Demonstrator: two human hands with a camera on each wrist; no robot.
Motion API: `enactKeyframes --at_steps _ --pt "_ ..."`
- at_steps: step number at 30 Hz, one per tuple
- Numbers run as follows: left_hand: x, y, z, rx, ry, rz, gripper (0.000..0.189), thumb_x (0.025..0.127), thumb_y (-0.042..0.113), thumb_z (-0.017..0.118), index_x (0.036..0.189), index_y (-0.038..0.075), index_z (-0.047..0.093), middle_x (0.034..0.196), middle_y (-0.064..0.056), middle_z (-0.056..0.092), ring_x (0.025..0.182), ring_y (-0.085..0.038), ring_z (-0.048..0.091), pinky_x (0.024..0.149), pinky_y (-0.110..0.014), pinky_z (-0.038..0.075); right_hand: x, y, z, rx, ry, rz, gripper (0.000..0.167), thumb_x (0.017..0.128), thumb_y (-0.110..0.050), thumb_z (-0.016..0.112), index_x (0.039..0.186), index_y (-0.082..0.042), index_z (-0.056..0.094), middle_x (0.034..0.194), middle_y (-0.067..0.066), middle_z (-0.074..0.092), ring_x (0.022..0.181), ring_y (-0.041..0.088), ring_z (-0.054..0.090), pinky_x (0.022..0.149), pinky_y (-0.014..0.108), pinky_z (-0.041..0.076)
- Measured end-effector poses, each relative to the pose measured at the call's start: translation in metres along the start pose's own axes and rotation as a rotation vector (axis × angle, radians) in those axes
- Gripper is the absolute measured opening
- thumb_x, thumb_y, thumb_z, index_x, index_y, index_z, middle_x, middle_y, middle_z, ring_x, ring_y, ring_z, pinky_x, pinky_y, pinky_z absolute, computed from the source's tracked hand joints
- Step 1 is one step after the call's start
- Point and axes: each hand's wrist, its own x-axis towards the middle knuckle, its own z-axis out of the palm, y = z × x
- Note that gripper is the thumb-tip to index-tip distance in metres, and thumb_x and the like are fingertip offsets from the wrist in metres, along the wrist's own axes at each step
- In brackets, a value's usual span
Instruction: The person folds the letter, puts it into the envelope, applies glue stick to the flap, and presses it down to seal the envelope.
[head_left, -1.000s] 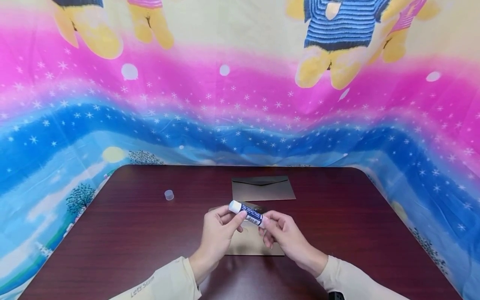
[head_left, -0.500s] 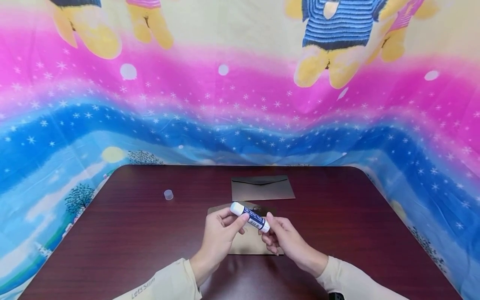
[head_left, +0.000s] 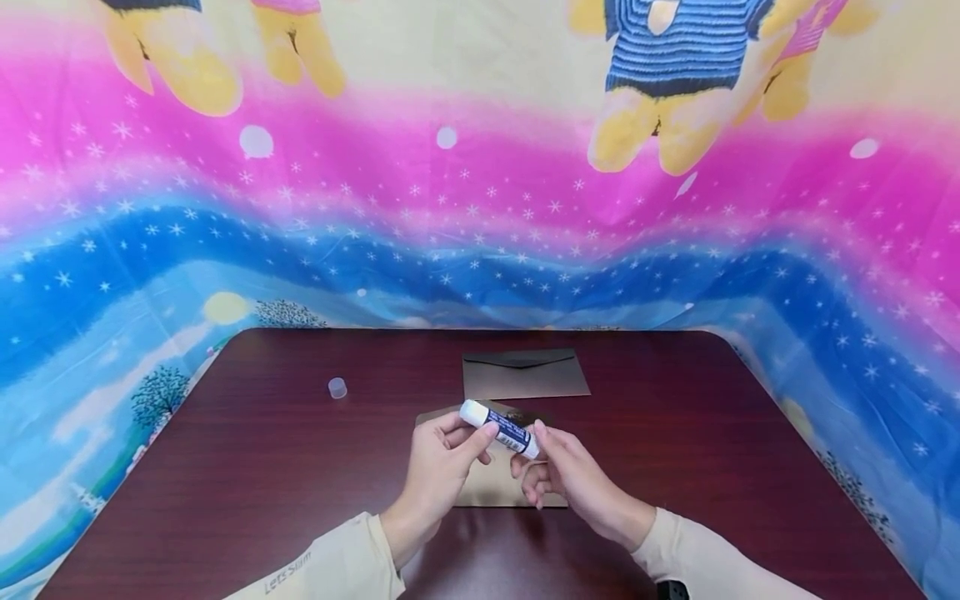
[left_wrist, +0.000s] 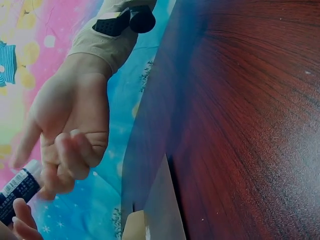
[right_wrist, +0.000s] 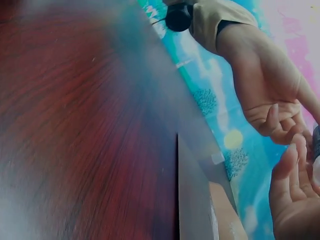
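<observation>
A glue stick [head_left: 500, 430] with a dark blue label and white ends is held tilted above a tan envelope [head_left: 498, 490] in the head view. My left hand [head_left: 438, 467] grips its upper-left part, thumb across the label. At the lower-right end, my right hand [head_left: 585, 479] pinches the white base between thumb and forefinger, its other fingers loosely curled below. The left wrist view shows the labelled barrel of the glue stick [left_wrist: 19, 192] beside the right thumb. Both hands partly cover the envelope beneath.
A small translucent cap [head_left: 337, 388] stands on the dark red wooden table [head_left: 300, 467] to the left. Behind the hands lies a second envelope [head_left: 525, 381] with its flap folded down. A printed curtain [head_left: 420, 275] surrounds the table's far side.
My right fingers have shifted around the glue stick's base, the thumb moving up and the lower fingers opening somewhat. My left hand keeps its grip nearly in place; cap and envelopes stay put.
</observation>
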Motion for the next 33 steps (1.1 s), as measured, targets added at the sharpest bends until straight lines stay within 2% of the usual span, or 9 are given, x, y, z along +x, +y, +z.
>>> enactKeyframes --at_steps 4,9,12,14,18,22,25,28,33 --pt "-0.002 -0.001 -0.001 0.046 -0.034 0.004 0.027 0.088 0.020 0.079 0.110 0.004 0.073 0.078 -0.003 0.074 0.059 -0.007 0.057 0.044 -0.019 0.030 0.002 -0.001 0.002 0.055 0.043 0.003 0.033 0.110 -0.035 0.042 0.121 -0.008 0.055 0.087 -0.006 0.063 0.062 0.003 0.059 0.060 0.019 0.051" --pt "0.000 -0.006 -0.009 0.040 -0.095 0.022 0.037 0.089 0.010 0.075 0.125 0.005 0.068 0.108 -0.017 0.075 0.073 -0.005 0.063 0.051 -0.018 0.043 0.004 -0.003 -0.002 0.009 0.179 0.021 0.041 0.108 -0.037 0.045 0.126 -0.002 0.057 0.083 -0.006 0.062 0.060 0.004 0.056 0.059 0.019 0.049" --pt "0.006 -0.011 -0.020 0.064 -0.082 0.054 0.039 0.089 0.003 0.071 0.128 0.003 0.065 0.118 -0.022 0.071 0.081 -0.008 0.068 0.058 -0.020 0.049 0.006 -0.004 -0.009 -0.014 0.252 0.021 0.044 0.109 -0.035 0.044 0.129 0.003 0.055 0.081 -0.004 0.062 0.059 0.004 0.054 0.058 0.019 0.047" --pt "0.012 -0.015 -0.031 0.121 -0.053 0.086 0.035 0.089 0.000 0.069 0.124 0.003 0.067 0.119 -0.022 0.070 0.085 -0.012 0.070 0.066 -0.021 0.054 0.007 -0.004 -0.014 -0.014 0.303 0.029 0.042 0.109 -0.032 0.044 0.129 0.004 0.054 0.080 -0.004 0.061 0.059 0.004 0.053 0.057 0.019 0.046" --pt "0.023 -0.019 -0.052 0.381 -0.042 0.152 0.025 0.089 0.001 0.070 0.113 0.010 0.070 0.115 -0.016 0.071 0.093 -0.017 0.069 0.083 -0.028 0.055 0.009 -0.002 -0.023 -0.019 0.392 0.061 0.038 0.110 -0.027 0.043 0.128 0.004 0.054 0.077 -0.003 0.059 0.057 0.005 0.051 0.056 0.019 0.044" --pt "0.028 -0.022 -0.068 0.727 -0.121 0.207 0.025 0.090 0.012 0.074 0.113 0.017 0.070 0.117 -0.004 0.069 0.103 -0.020 0.064 0.090 -0.041 0.051 0.012 0.003 -0.030 -0.037 0.428 0.088 0.037 0.110 -0.026 0.043 0.129 0.003 0.054 0.077 0.000 0.058 0.057 0.006 0.050 0.055 0.020 0.044" --pt "0.029 -0.024 -0.074 0.929 -0.186 0.257 0.029 0.090 0.020 0.075 0.118 0.015 0.070 0.125 -0.003 0.067 0.115 -0.025 0.062 0.098 -0.048 0.050 0.013 0.006 -0.033 -0.047 0.428 0.093 0.038 0.109 -0.028 0.044 0.128 0.004 0.055 0.078 0.001 0.058 0.057 0.007 0.050 0.056 0.021 0.044" --pt "0.028 -0.026 -0.079 1.094 -0.250 0.298 0.038 0.090 0.026 0.075 0.124 0.010 0.069 0.131 -0.008 0.064 0.122 -0.029 0.059 0.101 -0.051 0.050 0.015 0.009 -0.035 -0.057 0.419 0.096 0.040 0.109 -0.030 0.045 0.127 0.004 0.055 0.079 0.001 0.058 0.058 0.008 0.051 0.057 0.021 0.045" --pt "0.024 -0.029 -0.086 1.273 -0.363 0.385 0.046 0.088 0.030 0.077 0.127 0.007 0.069 0.127 -0.012 0.063 0.111 -0.028 0.059 0.092 -0.047 0.053 0.018 0.014 -0.037 -0.061 0.400 0.104 0.040 0.108 -0.031 0.046 0.126 0.004 0.055 0.079 0.000 0.059 0.059 0.008 0.051 0.057 0.020 0.046"
